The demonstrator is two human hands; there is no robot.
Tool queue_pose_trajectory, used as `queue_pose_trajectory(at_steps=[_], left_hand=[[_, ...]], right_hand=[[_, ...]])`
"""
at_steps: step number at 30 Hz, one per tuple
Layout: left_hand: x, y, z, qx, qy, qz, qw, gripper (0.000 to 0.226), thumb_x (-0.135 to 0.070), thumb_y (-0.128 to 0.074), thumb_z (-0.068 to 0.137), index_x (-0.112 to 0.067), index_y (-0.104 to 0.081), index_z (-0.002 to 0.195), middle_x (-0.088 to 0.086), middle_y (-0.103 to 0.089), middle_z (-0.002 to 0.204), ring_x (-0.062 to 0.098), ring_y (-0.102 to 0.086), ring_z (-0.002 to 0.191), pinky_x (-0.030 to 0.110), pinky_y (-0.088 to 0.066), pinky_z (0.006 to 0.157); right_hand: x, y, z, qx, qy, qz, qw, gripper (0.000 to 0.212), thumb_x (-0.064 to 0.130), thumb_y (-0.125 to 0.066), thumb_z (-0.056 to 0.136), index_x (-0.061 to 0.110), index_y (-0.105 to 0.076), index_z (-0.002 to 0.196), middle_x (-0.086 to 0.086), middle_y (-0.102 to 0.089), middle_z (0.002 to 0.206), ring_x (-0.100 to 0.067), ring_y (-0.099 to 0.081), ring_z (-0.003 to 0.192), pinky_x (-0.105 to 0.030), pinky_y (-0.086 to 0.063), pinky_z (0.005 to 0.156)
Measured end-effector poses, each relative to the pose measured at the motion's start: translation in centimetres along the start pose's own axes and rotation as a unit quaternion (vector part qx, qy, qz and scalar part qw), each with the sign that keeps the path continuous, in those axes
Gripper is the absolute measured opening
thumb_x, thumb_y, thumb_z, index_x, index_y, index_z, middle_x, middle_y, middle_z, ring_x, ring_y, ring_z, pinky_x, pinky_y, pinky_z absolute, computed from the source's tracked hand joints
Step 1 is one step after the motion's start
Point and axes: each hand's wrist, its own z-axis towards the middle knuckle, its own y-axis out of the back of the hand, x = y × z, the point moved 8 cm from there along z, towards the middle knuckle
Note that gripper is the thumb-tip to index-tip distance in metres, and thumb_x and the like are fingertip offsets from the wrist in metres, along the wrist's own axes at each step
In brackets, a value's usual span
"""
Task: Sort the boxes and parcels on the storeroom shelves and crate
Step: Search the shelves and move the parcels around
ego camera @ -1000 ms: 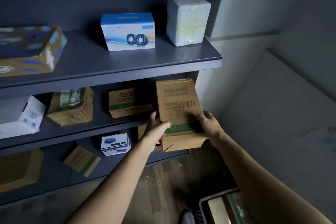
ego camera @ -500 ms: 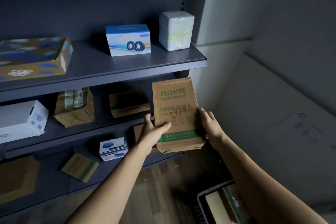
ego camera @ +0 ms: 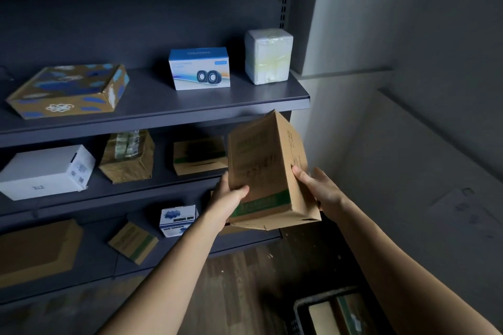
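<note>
A single head-worn camera looks forward and down, close to the dark shelving [ego camera: 168, 106] ahead.

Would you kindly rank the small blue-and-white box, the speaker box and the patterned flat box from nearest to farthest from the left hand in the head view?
1. small blue-and-white box, lower shelf, beside the left hand.
2. speaker box, upper shelf, above.
3. patterned flat box, upper shelf, far left.
</note>
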Motion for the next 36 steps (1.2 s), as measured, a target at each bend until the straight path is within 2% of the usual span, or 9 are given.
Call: queue_pose_trajectory(at_steps=[4,8,14,20,25,29,32,34,36], left_hand=[[-1.5,-1.0,-0.9,0.008,-0.003,0.093,0.996,0.058,-0.029,-0.042,0.102,-0.035,-0.015,0.153,0.003,-0.024,0.159,0.025,-0.035,0.138,0.037,-0.037,0.103],[-1.5,-1.3,-1.4,0.0,0.062,0.047,0.997,0.075,-0.062,-0.043,0.093,-0.021,-0.023,0.152,0.007,-0.027,0.157,0.027,-0.03,0.142,0.041,-0.026,0.112],[-2.4,-1.7,-1.0,-0.006,0.069,0.029,0.997,0.087,-0.073,-0.039,0.087,-0.023,-0.016,0.154,0.005,-0.016,0.161,0.028,-0.018,0.147,0.047,-0.018,0.117],[-3.9,-1.9,-0.3,-0.026,0.005,0.041,0.999,0.068,-0.06,-0.037,0.096,-0.014,-0.036,0.145,0.007,-0.04,0.149,0.027,-0.039,0.136,0.039,-0.031,0.108],[-3.7,-2.4,0.5,0.006,-0.019,0.055,0.998,0.107,-0.073,-0.072,0.055,-0.022,-0.038,0.142,-0.001,-0.051,0.142,0.022,-0.05,0.127,0.046,-0.039,0.109],[-2.9,-1.4,1.1,-0.027,-0.004,0.014,1.0,0.071,-0.042,-0.073,0.081,-0.016,-0.041,0.138,-0.004,-0.055,0.134,0.02,-0.052,0.121,0.04,-0.04,0.106],[-2.3,-0.9,1.6,-0.029,0.003,-0.034,0.999,0.042,-0.028,-0.068,0.089,-0.016,-0.05,0.125,-0.006,-0.058,0.125,0.017,-0.055,0.109,0.031,-0.042,0.093],[-1.9,-0.8,1.7,-0.017,0.007,-0.063,0.998,0.036,-0.023,-0.068,0.089,-0.015,-0.055,0.122,0.0,-0.064,0.12,0.018,-0.059,0.104,0.031,-0.043,0.086],[-1.7,-0.7,1.7,-0.002,0.012,-0.08,0.997,0.032,-0.021,-0.068,0.09,-0.016,-0.058,0.12,0.002,-0.066,0.117,0.02,-0.06,0.105,0.033,-0.045,0.083]], right_hand=[[0.8,0.7,0.2,-0.013,0.021,0.023,0.999,0.072,0.056,-0.079,0.058,0.012,-0.064,0.113,-0.005,-0.073,0.106,-0.022,-0.07,0.096,-0.034,-0.057,0.079],[1.2,0.7,0.3,-0.006,0.016,0.019,1.0,0.098,0.07,-0.086,0.036,0.013,-0.063,0.113,-0.004,-0.073,0.106,-0.023,-0.071,0.097,-0.042,-0.056,0.089],[2.1,0.4,0.3,-0.009,0.03,-0.004,1.0,0.048,0.046,-0.077,0.076,0.011,-0.064,0.107,-0.007,-0.072,0.107,-0.023,-0.07,0.096,-0.041,-0.056,0.09],[3.6,1.1,0.2,-0.111,0.052,-0.073,0.99,0.045,0.045,-0.077,0.079,0.012,-0.06,0.104,0.001,-0.067,0.098,-0.018,-0.064,0.09,-0.03,-0.053,0.074],[5.3,0.3,-0.6,-0.141,0.092,-0.15,0.974,0.048,0.044,-0.066,0.088,0.008,-0.054,0.118,-0.001,-0.06,0.107,-0.018,-0.056,0.095,-0.031,-0.045,0.077],[5.8,0.0,-1.1,-0.107,0.119,-0.154,0.975,0.046,0.039,-0.046,0.101,0.009,-0.049,0.135,-0.006,-0.059,0.125,-0.021,-0.056,0.11,-0.026,-0.041,0.087],[5.7,0.6,-1.2,-0.088,0.138,-0.106,0.981,0.039,0.033,-0.038,0.105,0.011,-0.056,0.132,-0.007,-0.061,0.127,-0.022,-0.055,0.118,-0.031,-0.044,0.096],[5.3,0.9,-1.1,-0.079,0.125,-0.077,0.986,0.034,0.028,-0.04,0.104,0.014,-0.058,0.129,-0.005,-0.063,0.124,-0.018,-0.058,0.112,-0.031,-0.048,0.091],[4.4,0.6,-1.1,-0.025,0.079,-0.058,0.995,0.041,0.036,-0.042,0.103,0.016,-0.046,0.139,-0.002,-0.058,0.125,-0.011,-0.058,0.099,-0.027,-0.045,0.082]])
